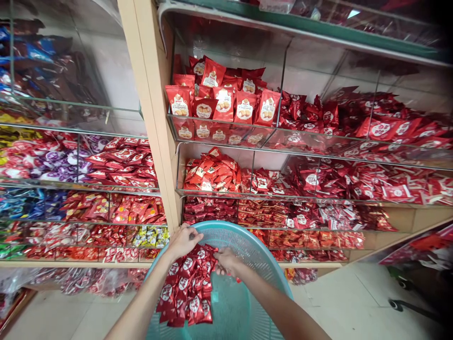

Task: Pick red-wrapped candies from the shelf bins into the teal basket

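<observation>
A round teal mesh basket [247, 245] is held in front of me, tilted toward the shelves. A heap of small red snack packets [187, 288] with white round labels lies in its left half. My left hand [183, 241] grips the basket's far rim, fingers curled over it. My right hand [224, 261] rests inside the basket on the top of the packet heap, fingers bent down onto the packets.
Tiered clear-fronted shelf bins hold red packets: cookie bags [219, 106] at the top, similar labelled red packets [354, 118] to the right, more below. A wooden post [155, 118] divides them from bins of mixed sweets [71, 160] on the left. Tiled floor [354, 302] lies at lower right.
</observation>
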Motion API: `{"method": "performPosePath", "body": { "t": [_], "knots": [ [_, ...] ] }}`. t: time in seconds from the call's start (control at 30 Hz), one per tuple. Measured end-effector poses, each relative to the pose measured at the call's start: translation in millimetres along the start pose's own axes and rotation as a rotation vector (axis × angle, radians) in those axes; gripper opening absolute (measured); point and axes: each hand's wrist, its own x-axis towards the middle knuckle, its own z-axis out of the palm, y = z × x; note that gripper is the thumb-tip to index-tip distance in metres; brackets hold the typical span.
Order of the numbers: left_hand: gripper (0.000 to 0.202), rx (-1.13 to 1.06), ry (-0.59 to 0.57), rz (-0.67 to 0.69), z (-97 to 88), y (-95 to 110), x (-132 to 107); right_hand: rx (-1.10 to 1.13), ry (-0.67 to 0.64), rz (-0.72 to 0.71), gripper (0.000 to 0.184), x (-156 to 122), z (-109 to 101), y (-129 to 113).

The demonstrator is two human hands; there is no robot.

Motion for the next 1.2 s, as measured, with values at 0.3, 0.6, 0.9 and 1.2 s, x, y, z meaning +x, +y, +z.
{"method": "performPosePath", "body": {
  "t": [0.3,0.6,0.9,1.2],
  "knots": [
    [0.036,0.002,0.001,-0.004,-1.2,0,0,0.032,0.013,0.121,0.016,-3,-11,-8],
    [0.036,-0.005,0.004,0.001,-1.8,0,-1,-0.008,0.044,0.077,0.016,1,-12,-6],
    [0.035,0.023,0.002,-0.004,-3.4,2,-2,-0.22,0.1,0.035,0.018,15,0,0],
    [0.034,-0.008,-0.006,-0.008,-4.0,3,-2,-0.153,0.006,0.077,0.022,25,10,7]
  ]
}}
